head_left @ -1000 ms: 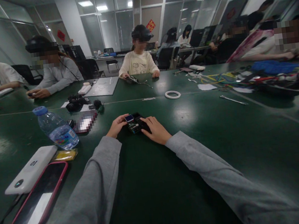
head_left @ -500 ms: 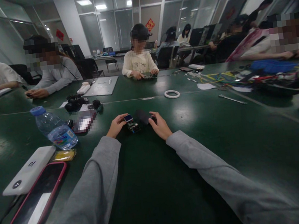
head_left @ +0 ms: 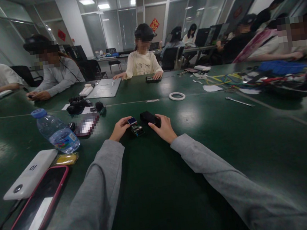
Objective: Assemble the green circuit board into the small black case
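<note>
- At the far left we see a phone in a pink case (head_left: 37, 204) lying flat on the green table (head_left: 230, 150), with a white power bank (head_left: 29, 175) just beside it.
- A water bottle (head_left: 56, 132) lies tilted behind them, holding a little water under its blue cap.
- Our left hand (head_left: 119, 129) pinches a small circuit module with a blue screen (head_left: 134, 126) with closed fingertips, the module resting on the table.
- Just right of it, apart from the module, a black cover (head_left: 149, 117) sits under the curled fingers of our right hand (head_left: 164, 128), which grip its near end.
- Farther right lie a white tape ring (head_left: 177, 96) and a wrench (head_left: 239, 102).
</note>
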The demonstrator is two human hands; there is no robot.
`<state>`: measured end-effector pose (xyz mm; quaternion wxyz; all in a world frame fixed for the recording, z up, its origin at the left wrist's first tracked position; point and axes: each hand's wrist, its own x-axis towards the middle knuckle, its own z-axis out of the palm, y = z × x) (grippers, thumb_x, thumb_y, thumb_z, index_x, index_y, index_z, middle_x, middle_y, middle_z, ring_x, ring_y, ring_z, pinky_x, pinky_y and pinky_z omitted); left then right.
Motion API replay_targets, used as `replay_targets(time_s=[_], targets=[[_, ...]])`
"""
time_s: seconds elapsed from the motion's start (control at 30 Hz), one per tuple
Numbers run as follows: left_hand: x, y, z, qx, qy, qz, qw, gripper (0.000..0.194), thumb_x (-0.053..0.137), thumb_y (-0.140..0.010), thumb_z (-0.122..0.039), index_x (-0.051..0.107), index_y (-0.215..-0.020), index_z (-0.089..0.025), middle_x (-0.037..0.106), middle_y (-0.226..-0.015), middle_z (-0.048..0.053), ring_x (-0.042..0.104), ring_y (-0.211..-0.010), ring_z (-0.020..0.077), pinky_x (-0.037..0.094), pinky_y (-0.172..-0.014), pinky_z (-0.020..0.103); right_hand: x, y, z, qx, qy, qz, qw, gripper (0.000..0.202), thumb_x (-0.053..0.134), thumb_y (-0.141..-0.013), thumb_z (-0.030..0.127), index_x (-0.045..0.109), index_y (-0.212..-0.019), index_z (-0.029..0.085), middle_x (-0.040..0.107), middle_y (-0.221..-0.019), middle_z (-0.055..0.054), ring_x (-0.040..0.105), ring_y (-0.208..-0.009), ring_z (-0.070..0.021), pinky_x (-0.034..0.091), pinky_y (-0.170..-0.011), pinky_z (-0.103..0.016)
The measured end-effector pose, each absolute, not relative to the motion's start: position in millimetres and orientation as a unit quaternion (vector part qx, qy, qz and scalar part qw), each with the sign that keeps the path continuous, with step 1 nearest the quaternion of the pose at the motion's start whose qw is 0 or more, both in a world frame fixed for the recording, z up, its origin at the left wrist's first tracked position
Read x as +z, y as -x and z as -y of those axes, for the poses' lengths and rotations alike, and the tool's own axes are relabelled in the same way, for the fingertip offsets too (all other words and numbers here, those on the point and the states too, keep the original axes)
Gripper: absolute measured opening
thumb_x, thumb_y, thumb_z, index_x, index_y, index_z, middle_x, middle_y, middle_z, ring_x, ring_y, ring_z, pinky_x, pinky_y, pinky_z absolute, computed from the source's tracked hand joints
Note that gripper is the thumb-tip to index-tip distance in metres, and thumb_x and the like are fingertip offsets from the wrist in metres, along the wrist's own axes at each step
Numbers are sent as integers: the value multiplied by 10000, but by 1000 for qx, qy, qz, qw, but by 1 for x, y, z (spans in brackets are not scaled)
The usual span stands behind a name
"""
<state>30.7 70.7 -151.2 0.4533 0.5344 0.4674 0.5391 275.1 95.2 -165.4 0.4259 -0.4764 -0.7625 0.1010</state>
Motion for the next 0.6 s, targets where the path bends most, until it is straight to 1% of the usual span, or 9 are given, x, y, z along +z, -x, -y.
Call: replay_targets(time_s=[0.07, 0.13, 0.23, 0.3, 0.37, 0.53, 0.6], targets=[[-152, -30, -71, 541, -535, -466, 451, 440, 631, -695, -137, 596, -1133, -156, 614, -1220, 99, 544, -1170, 233, 339, -1075, 453, -163, -275, -93, 73, 463, 776, 421, 542, 589, -802, 491, 514, -1200, 131, 545, -1141, -157, 477, -1063, -301, 401, -930, -491], [-153, -30, -72, 541, -536, -463, 454, 445, 634, -695, -144, 596, -1138, -155, 618, -1213, 100, 544, -1168, 239, 346, -1068, 455, -160, -275, -91, 76, 458, 777, 425, 462, 576, -815, 453, 546, -1156, 144, 563, -1106, -141, 482, -1046, -290, 404, -921, -473], [-153, -30, -71, 540, -538, -462, 454, 447, 636, -697, -150, 598, -1142, -155, 624, -1200, 98, 549, -1160, 241, 348, -1065, 451, -156, -276, -89, 142, 458, 758, 441, 359, 515, -855, 442, 588, -1085, 176, 603, -1031, -103, 516, -992, -257, 427, -886, -432], [-152, -30, -71, 538, -538, -464, 454, 445, 635, -701, -154, 596, -1145, -156, 625, -1200, 96, 552, -1154, 236, 352, -1063, 447, -156, -277, -89, 196, 464, 740, 446, 342, 470, -878, 447, 598, -1060, 188, 622, -985, -83, 539, -952, -236, 441, -852, -407], [-151, -30, -71, 536, -536, -467, 455, 446, 633, -705, -154, 592, -1148, -157, 621, -1207, 96, 554, -1150, 230, 353, -1063, 443, -156, -277, -90, 223, 472, 728, 444, 348, 445, -886, 451, 600, -1056, 190, 629, -965, -76, 547, -934, -228, 445, -834, -395], [-150, -30, -71, 533, -534, -468, 459, 444, 625, -704, -139, 592, -1147, -157, 626, -1201, 96, 555, -1151, 227, 355, -1060, 448, -160, -278, -96, 167, 494, 728, 445, 356, 384, -898, 433, 619, -963, 173, 631, -958, -98, 527, -935, -247, 408, -888, -436], [-150, -30, -71, 535, -535, -466, 459, 436, 623, -705, -135, 595, -1139, -155, 629, -1196, 96, 554, -1153, 227, 354, -1060, 449, -162, -278, -97, 152, 500, 724, 451, 373, 368, -906, 446, 614, -961, 170, 624, -968, -107, 524, -941, -252, 401, -901, -450]])
